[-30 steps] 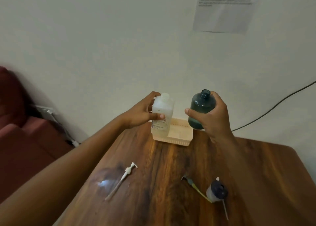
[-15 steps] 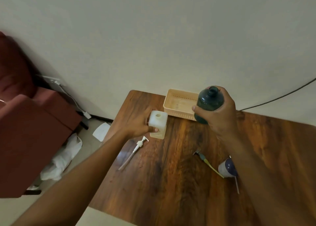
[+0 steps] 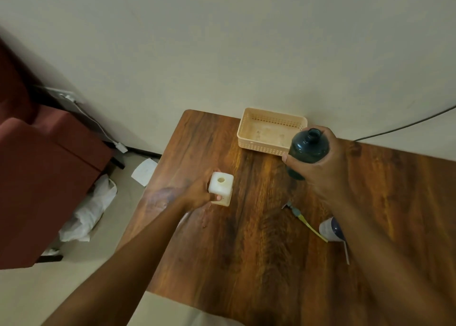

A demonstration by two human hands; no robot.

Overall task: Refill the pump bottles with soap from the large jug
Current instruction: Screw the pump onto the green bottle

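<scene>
Fingers (image 3: pixel 217 197) wrap white bottle (image 3: pixel 220 186); right hand (image 3: pixel 320 163) grips green bottle (image 3: pixel 308 145).

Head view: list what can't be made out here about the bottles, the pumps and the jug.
- Large jug: not in the head view at all.
- Dark green bottle: fill level unreadable; the right hand wraps it.
- White bottle: contents hidden, seen from above, in the left hand grip.
- Pump with the yellow tube: partly covered by the right forearm.
- White pump: out of sight.
</scene>
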